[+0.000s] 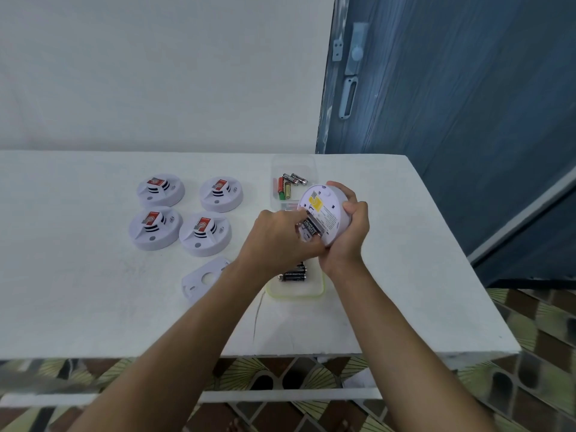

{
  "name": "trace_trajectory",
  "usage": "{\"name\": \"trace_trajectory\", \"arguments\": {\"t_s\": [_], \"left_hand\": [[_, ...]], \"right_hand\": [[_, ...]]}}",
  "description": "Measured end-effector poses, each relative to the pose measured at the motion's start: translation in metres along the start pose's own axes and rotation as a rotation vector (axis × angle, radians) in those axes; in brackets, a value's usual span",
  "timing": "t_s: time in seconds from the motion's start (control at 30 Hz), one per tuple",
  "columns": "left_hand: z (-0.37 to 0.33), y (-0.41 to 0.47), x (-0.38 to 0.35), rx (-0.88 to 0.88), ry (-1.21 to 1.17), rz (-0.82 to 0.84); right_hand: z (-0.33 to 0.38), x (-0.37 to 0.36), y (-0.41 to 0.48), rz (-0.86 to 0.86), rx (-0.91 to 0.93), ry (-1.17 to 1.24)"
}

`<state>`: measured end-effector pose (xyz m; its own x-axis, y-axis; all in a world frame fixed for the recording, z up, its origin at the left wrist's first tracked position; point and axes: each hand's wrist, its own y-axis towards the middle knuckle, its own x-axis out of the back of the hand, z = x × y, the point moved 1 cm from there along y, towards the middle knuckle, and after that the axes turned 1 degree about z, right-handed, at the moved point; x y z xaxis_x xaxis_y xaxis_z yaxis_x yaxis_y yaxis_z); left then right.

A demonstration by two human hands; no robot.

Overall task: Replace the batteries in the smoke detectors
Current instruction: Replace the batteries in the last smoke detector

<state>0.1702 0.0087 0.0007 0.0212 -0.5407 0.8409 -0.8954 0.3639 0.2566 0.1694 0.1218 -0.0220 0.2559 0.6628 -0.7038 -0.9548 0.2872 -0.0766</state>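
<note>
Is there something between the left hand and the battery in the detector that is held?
Nothing visible does. The right hand grips the detector with its back toward the camera. Its battery bay is uncovered, and the fingers of the left hand pinch the battery there.

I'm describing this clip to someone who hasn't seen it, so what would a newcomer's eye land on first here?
Mid-table, the right hand grips a white smoke detector turned back-up, while the left hand pinches the black batteries in its open compartment. To the left, four more detectors sit in a two-by-two cluster on the white table. A clear tub of mixed batteries stands just behind the hands.
</note>
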Motion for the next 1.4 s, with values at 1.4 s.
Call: {"name": "trace_trajectory", "arguments": {"t_s": [1.4], "left_hand": [[0.031, -0.028, -0.011, -0.005, -0.115, 0.465]], "right_hand": [[-0.002, 0.026, 0.011, -0.189, 0.148, -0.083]]}}
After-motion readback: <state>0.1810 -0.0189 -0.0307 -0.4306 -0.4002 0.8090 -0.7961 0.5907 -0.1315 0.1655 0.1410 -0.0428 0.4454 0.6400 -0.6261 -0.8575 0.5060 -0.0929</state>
